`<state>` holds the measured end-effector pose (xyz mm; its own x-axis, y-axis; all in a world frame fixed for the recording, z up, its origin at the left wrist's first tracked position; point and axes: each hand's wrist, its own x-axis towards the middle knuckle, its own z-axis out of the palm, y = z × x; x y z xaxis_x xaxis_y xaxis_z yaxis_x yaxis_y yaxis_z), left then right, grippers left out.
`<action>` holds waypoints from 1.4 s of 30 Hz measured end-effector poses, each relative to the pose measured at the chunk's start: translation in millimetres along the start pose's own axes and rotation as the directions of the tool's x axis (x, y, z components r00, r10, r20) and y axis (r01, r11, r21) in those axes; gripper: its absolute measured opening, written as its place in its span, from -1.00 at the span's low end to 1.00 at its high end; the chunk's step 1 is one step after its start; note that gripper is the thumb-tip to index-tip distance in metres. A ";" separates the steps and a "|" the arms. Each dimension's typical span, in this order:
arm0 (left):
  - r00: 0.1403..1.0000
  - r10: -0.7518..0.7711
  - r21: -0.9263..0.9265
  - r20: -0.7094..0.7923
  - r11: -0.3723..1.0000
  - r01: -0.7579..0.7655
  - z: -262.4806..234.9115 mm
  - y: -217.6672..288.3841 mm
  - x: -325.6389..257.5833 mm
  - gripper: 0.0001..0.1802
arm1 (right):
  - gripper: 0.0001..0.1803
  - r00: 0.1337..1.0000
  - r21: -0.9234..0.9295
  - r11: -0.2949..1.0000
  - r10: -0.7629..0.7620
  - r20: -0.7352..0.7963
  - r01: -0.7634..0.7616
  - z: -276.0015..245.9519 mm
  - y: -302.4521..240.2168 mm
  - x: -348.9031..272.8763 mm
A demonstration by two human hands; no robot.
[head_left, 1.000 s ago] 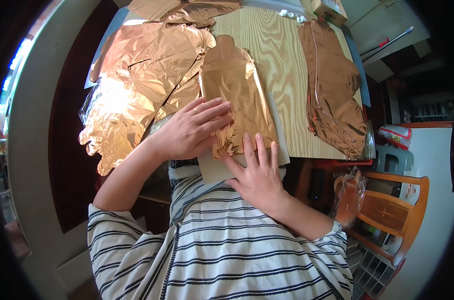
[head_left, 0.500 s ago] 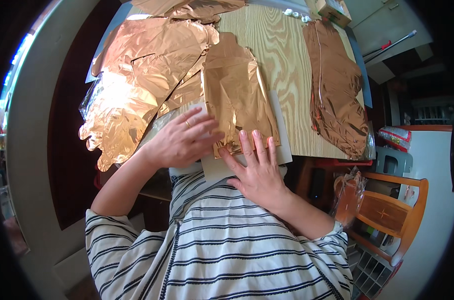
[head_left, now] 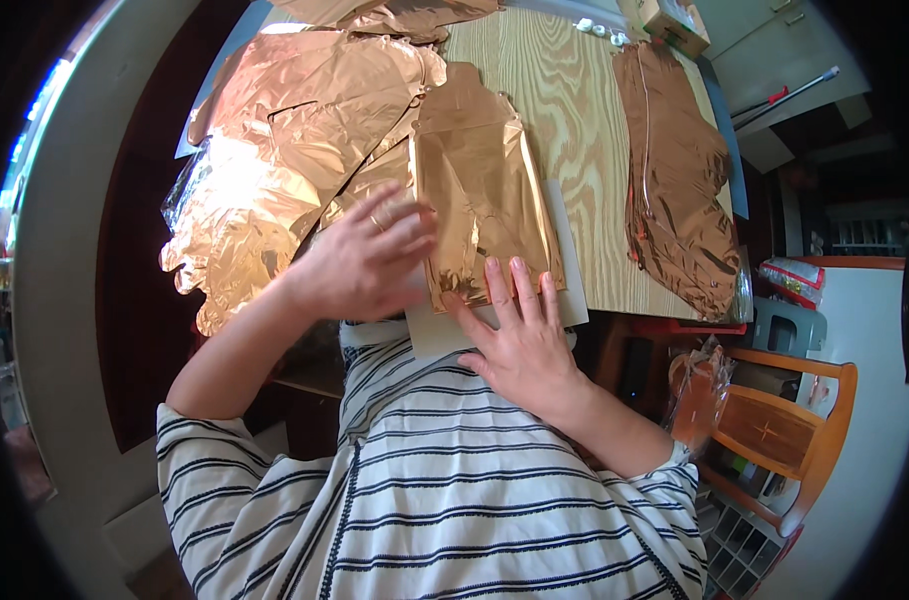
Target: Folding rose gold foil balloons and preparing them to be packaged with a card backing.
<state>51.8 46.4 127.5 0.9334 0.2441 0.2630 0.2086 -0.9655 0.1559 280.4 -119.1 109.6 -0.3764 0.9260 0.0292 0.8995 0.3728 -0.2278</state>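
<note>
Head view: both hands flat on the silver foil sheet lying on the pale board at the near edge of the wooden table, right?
Not quite. In the head view the foil sheet is copper-gold, not silver. The rest holds: left hand and right hand both press flat on it, over the pale board at the near edge of the wooden table.

A shiny copper foil sheet (head_left: pixel 484 205) (slightly wrinkled) lies flat, seemingly on a pale board (head_left: pixel 564 290).
</note>
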 end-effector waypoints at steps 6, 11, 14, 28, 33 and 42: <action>0.986 0.040 -0.005 -0.161 0.999 -0.041 25.3 42.2 -5.9 -0.56 | -0.16 1.000 0.018 1.000 -0.011 0.016 0.011 -10.9 -0.3 5.1; 0.990 0.043 0.139 -0.132 0.990 -0.024 25.8 49.2 -6.0 -0.61 | -0.39 0.999 -0.035 0.999 -0.034 -0.029 0.033 -10.5 1.9 8.0; 0.989 0.060 0.191 -0.134 0.981 -0.034 28.4 48.8 -9.3 -0.64 | -0.50 0.993 -0.058 0.998 -0.037 -0.116 0.030 -4.2 2.6 10.5; 0.961 0.088 0.135 -0.261 0.989 -0.053 35.6 47.6 -6.0 -0.73 | -0.74 0.872 -0.123 0.991 -0.097 -0.480 0.043 16.9 10.1 22.7; 0.940 0.123 0.121 -0.320 0.989 -0.088 35.3 47.2 -6.9 -0.74 | -0.74 0.839 -0.208 0.969 -0.222 -0.496 0.134 9.8 22.2 19.8; 0.930 0.149 0.118 -0.335 0.986 -0.115 35.8 44.7 -11.5 -0.81 | -0.78 0.795 -0.348 0.921 -0.343 -0.501 0.178 -8.4 71.9 6.0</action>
<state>60.9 -2.8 97.3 0.8014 0.1138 0.5872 0.1329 -0.9911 0.0107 344.7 -86.2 101.6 -0.4963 0.6379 0.5889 0.8384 0.5283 0.1343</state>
